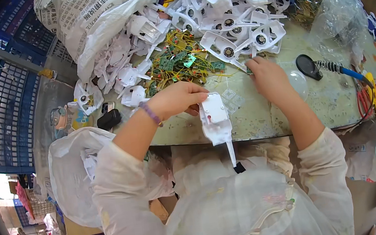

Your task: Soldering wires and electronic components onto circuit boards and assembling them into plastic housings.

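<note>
My left hand (177, 99) grips a white plastic housing (217, 123) by its upper end, over the table's near edge. The housing has a square screwed cover, a small red part and a narrow tail pointing down toward my lap, with a black tip (239, 168). Farther right, my right hand (269, 79) is closed at the edge of a heap of white housings (233, 30). A sliver of a small green circuit board (248, 70) shows at its fingertips; the rest is hidden. Between the hands and the heap lies a tangle of green circuit boards with yellow wires (179, 61).
A white woven sack (94, 15) spills more white parts at the back left. On the right are a black oval piece (307, 67), a blue-handled soldering iron (352, 74) by a spring holder, and a clear round lid (298, 85). A black case (109, 120) lies left.
</note>
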A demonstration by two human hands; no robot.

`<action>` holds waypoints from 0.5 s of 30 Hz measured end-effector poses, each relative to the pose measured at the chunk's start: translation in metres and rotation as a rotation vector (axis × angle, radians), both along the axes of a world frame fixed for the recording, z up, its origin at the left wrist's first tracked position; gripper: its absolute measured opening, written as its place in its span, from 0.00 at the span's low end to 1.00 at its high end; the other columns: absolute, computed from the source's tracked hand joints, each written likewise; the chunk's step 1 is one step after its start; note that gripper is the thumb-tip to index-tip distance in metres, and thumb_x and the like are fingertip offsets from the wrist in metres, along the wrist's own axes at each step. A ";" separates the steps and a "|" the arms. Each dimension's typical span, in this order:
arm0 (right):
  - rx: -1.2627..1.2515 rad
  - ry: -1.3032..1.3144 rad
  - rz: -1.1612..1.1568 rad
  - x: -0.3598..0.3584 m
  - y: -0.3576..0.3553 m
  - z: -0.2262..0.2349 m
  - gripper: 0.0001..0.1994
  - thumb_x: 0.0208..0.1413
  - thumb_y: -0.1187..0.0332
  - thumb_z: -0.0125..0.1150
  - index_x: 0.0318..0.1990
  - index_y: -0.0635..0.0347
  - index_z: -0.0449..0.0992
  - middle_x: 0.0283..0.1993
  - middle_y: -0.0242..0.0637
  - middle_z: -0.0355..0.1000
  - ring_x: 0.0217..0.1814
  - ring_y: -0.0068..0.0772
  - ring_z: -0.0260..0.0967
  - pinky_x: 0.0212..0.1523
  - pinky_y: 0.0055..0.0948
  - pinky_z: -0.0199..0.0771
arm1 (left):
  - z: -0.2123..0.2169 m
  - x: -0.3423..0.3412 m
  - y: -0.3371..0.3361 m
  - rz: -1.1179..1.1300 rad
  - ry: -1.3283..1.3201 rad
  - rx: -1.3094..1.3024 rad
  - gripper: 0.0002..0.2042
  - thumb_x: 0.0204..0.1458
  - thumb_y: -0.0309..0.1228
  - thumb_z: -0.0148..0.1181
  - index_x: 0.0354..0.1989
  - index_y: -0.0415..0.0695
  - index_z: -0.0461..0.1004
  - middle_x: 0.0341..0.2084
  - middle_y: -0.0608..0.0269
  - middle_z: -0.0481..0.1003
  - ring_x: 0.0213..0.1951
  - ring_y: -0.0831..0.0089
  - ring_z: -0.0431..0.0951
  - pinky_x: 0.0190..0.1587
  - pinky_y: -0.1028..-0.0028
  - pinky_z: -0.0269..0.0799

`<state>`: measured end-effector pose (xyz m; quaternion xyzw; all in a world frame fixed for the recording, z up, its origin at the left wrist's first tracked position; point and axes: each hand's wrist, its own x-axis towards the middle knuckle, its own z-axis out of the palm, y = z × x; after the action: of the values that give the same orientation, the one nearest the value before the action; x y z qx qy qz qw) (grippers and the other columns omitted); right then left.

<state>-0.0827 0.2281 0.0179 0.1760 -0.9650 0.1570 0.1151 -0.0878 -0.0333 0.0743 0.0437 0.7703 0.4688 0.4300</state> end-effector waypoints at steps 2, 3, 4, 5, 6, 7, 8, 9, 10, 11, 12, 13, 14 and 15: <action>0.054 -0.016 -0.020 -0.008 0.000 -0.010 0.07 0.49 0.76 0.50 0.37 0.61 0.70 0.41 0.42 0.68 0.44 0.46 0.69 0.41 0.40 0.72 | -0.021 -0.009 -0.002 0.019 -0.002 0.029 0.16 0.58 0.34 0.52 0.52 0.39 0.70 0.40 0.64 0.75 0.39 0.78 0.76 0.41 0.76 0.75; 0.039 0.006 -0.016 -0.009 -0.003 -0.012 0.07 0.49 0.76 0.50 0.36 0.62 0.70 0.42 0.43 0.68 0.44 0.46 0.70 0.42 0.40 0.72 | -0.029 -0.012 -0.002 0.048 -0.001 0.055 0.16 0.59 0.34 0.52 0.52 0.40 0.69 0.41 0.63 0.75 0.40 0.78 0.76 0.42 0.76 0.75; 0.025 0.029 -0.010 -0.010 -0.006 -0.013 0.07 0.49 0.76 0.50 0.36 0.63 0.70 0.43 0.44 0.67 0.44 0.46 0.70 0.42 0.40 0.72 | -0.034 -0.015 -0.006 0.132 -0.022 0.092 0.17 0.58 0.33 0.51 0.54 0.41 0.67 0.41 0.63 0.74 0.41 0.76 0.76 0.42 0.75 0.75; 0.035 0.025 -0.017 -0.011 -0.006 -0.012 0.07 0.49 0.76 0.50 0.36 0.63 0.70 0.43 0.44 0.67 0.44 0.46 0.70 0.42 0.40 0.72 | -0.032 -0.017 -0.006 0.192 -0.026 0.126 0.17 0.58 0.32 0.51 0.55 0.41 0.66 0.41 0.63 0.74 0.42 0.75 0.76 0.42 0.74 0.75; 0.035 0.010 -0.035 -0.012 -0.008 -0.011 0.07 0.48 0.76 0.52 0.36 0.64 0.70 0.44 0.45 0.66 0.43 0.46 0.70 0.42 0.40 0.72 | -0.028 -0.018 -0.006 0.256 -0.029 0.160 0.18 0.57 0.31 0.51 0.55 0.42 0.64 0.42 0.63 0.74 0.42 0.74 0.76 0.43 0.73 0.76; 0.034 -0.005 -0.050 -0.012 -0.008 -0.011 0.07 0.47 0.75 0.54 0.36 0.64 0.71 0.45 0.46 0.66 0.43 0.46 0.69 0.42 0.40 0.72 | -0.024 -0.017 -0.007 0.329 -0.056 0.244 0.19 0.56 0.29 0.51 0.56 0.42 0.62 0.43 0.61 0.73 0.43 0.72 0.76 0.43 0.72 0.76; 0.041 -0.013 -0.053 -0.011 -0.005 -0.011 0.07 0.47 0.75 0.54 0.36 0.64 0.71 0.45 0.46 0.66 0.43 0.46 0.69 0.42 0.40 0.72 | -0.021 -0.013 -0.005 0.403 -0.034 0.307 0.20 0.55 0.29 0.51 0.57 0.42 0.62 0.44 0.61 0.72 0.43 0.72 0.76 0.43 0.71 0.76; 0.038 -0.006 -0.062 -0.009 -0.001 -0.008 0.07 0.46 0.74 0.57 0.35 0.64 0.71 0.43 0.45 0.66 0.42 0.46 0.70 0.42 0.40 0.72 | -0.018 -0.007 -0.002 0.472 -0.014 0.370 0.21 0.55 0.28 0.51 0.58 0.42 0.61 0.44 0.61 0.72 0.43 0.71 0.76 0.44 0.70 0.76; 0.034 0.000 -0.071 -0.006 0.003 -0.004 0.08 0.45 0.73 0.60 0.34 0.64 0.71 0.42 0.44 0.67 0.41 0.45 0.70 0.41 0.40 0.72 | -0.017 0.006 0.002 0.511 0.054 0.454 0.23 0.54 0.29 0.53 0.60 0.41 0.59 0.43 0.61 0.72 0.42 0.70 0.76 0.45 0.69 0.75; 0.034 -0.007 -0.072 -0.004 0.006 0.001 0.08 0.45 0.73 0.60 0.34 0.64 0.71 0.42 0.44 0.67 0.41 0.45 0.70 0.41 0.40 0.72 | -0.019 0.021 0.005 0.562 0.091 0.523 0.24 0.54 0.29 0.53 0.60 0.41 0.58 0.44 0.61 0.71 0.43 0.70 0.75 0.45 0.69 0.75; -0.038 -0.064 -0.103 -0.001 0.009 0.009 0.08 0.45 0.72 0.62 0.33 0.63 0.72 0.40 0.43 0.67 0.40 0.45 0.70 0.40 0.41 0.71 | -0.021 0.040 0.007 0.615 0.129 0.591 0.25 0.54 0.29 0.54 0.61 0.41 0.57 0.44 0.61 0.70 0.44 0.71 0.75 0.45 0.69 0.75; -0.110 -0.121 -0.137 0.002 0.012 0.014 0.08 0.44 0.71 0.64 0.31 0.62 0.73 0.38 0.42 0.68 0.38 0.45 0.70 0.39 0.41 0.71 | -0.024 0.062 0.010 0.699 0.225 0.563 0.26 0.54 0.30 0.54 0.61 0.40 0.56 0.47 0.61 0.69 0.47 0.72 0.72 0.45 0.71 0.74; -0.160 -0.118 -0.130 0.003 0.015 0.015 0.08 0.45 0.68 0.64 0.30 0.62 0.73 0.35 0.41 0.69 0.35 0.44 0.70 0.36 0.39 0.69 | -0.031 0.081 0.009 0.779 0.341 0.541 0.25 0.54 0.29 0.55 0.60 0.40 0.57 0.49 0.61 0.68 0.48 0.72 0.71 0.45 0.72 0.73; -0.158 -0.123 -0.137 0.006 0.016 0.018 0.08 0.45 0.68 0.64 0.30 0.62 0.73 0.35 0.41 0.69 0.35 0.44 0.70 0.36 0.39 0.69 | -0.038 0.098 0.008 0.857 0.457 0.516 0.24 0.54 0.29 0.55 0.59 0.40 0.58 0.50 0.61 0.67 0.49 0.72 0.70 0.46 0.72 0.73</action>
<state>-0.0771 0.2438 0.0357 0.0902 -0.9645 0.2350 0.0797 0.0099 -0.0257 0.0360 -0.0690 0.6529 0.7543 -0.0024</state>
